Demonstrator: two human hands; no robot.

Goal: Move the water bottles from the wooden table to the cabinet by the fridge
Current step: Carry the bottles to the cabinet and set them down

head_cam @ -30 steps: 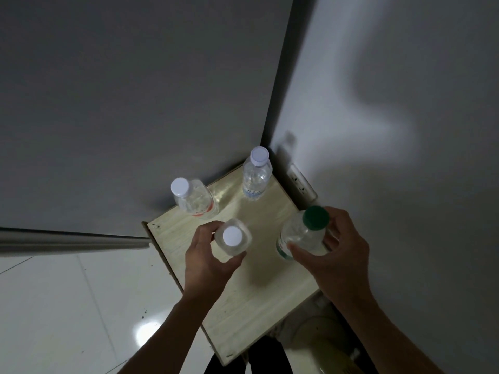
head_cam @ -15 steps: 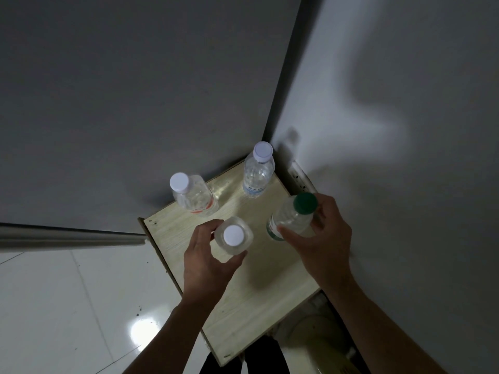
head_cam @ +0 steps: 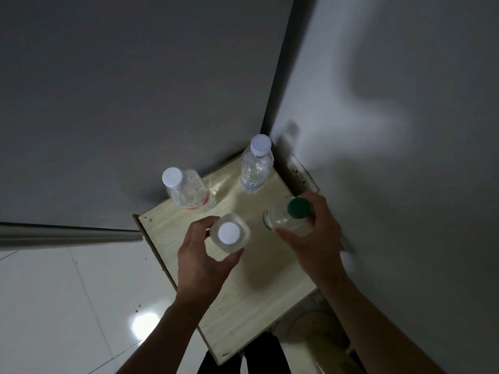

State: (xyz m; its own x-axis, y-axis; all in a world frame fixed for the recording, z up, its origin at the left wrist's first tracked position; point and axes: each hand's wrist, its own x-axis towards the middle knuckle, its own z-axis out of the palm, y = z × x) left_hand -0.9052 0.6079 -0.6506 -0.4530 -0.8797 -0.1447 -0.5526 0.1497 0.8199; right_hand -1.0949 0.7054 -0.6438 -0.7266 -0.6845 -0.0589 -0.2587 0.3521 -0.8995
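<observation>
Left hand (head_cam: 201, 261) grips white-capped bottle (head_cam: 229, 234) (upright); right hand (head_cam: 314, 234) grips green-capped bottle (head_cam: 287, 215).

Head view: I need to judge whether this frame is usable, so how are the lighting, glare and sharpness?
Head view: dim overall; a bright glare spot on the glossy floor; soft shadows on the right wall; wide-angle bending tilts the walls; the left hand, right hand and green-capped bottle look slightly soft, the wooden surface clearer.

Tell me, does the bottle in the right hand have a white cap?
No. The bottle in the right hand, the green-capped bottle, has a green cap; the white-capped bottle is in the left hand.
</observation>
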